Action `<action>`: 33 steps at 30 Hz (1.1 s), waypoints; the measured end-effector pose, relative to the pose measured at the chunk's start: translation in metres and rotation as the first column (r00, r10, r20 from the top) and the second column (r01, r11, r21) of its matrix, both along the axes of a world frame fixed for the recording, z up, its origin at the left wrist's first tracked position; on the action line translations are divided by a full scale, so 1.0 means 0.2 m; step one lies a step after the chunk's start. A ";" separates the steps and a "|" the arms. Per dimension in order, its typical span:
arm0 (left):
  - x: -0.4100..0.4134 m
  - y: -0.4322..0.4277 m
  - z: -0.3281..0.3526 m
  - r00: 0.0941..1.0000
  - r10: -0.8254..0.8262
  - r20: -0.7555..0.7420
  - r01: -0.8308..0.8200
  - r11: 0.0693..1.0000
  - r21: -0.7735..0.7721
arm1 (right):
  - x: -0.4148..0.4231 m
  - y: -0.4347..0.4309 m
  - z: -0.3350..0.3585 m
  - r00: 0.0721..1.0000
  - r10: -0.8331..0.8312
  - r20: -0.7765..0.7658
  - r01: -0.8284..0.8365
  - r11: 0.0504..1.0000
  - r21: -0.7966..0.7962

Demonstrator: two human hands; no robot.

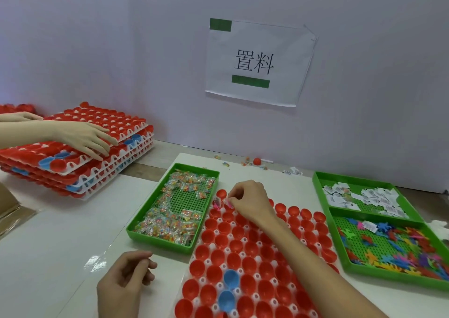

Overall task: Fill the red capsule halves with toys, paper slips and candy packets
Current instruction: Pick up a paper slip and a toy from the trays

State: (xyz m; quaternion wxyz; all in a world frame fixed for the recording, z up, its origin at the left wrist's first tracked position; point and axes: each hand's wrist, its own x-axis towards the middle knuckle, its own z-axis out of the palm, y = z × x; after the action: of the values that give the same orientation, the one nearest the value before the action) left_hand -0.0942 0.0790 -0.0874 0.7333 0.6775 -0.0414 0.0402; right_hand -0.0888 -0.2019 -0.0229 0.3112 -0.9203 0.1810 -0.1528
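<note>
Head view: a white tray (pixel 211 260) packed with red capsule halves (pixel 237 244) lies on the table (pixel 60 232) directly before the person.
Right hand (pixel 252 201): reaches across the tray to its far left corner; the fingers (pixel 234 196) pinch a pink toy (pixel 229 204).
Key relation: the pink toy hangs below the fingertips, just above the open cups of the corner rows, so the likely target lies straight down from the pinch. The right hand is by far the nearer.
Left hand (pixel 126 278): rests on the table beside the tray's near left edge, well apart from that corner. Its fingers are curled inward, and whether they enclose anything cannot be told.
Capsule halves: glossy red cups, mouths upward, in staggered rows. Nearly all in view look empty, and two blue halves (pixel 230 278) sit among them near the front.
Candy packets (pixel 170 227): heaped in a green tray (pixel 150 196) touching the white tray's left side.
Paper slips (pixel 379 198) and toys (pixel 401 252): far and near compartments of a divided green tray (pixel 324 206) on the right.
Judged stage: early, with toy placement just starting.
</note>
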 end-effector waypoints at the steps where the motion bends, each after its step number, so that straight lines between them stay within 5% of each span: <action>1: 0.00 0.00 0.00 1.000 0.000 0.002 0.000 1.000 0.009 | 0.00 0.00 0.00 1.000 0.009 -0.021 -0.009 1.000 -0.010; 20: -0.02 0.00 0.00 1.000 0.022 0.009 -0.023 0.997 0.079 | 0.06 -0.01 0.09 0.949 0.061 -0.308 -0.074 0.997 -0.032; 33: -0.02 0.01 0.03 1.000 0.017 -0.005 -0.017 0.996 0.085 | -0.14 -0.22 0.21 0.999 0.022 -0.036 -0.017 0.990 0.139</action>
State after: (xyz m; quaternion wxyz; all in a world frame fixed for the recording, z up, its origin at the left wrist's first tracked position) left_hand -0.0990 0.0801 -0.0814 0.7036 0.7084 -0.0352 0.0426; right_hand -0.1168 -0.2462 0.0187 0.3722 -0.9010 0.1879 -0.1195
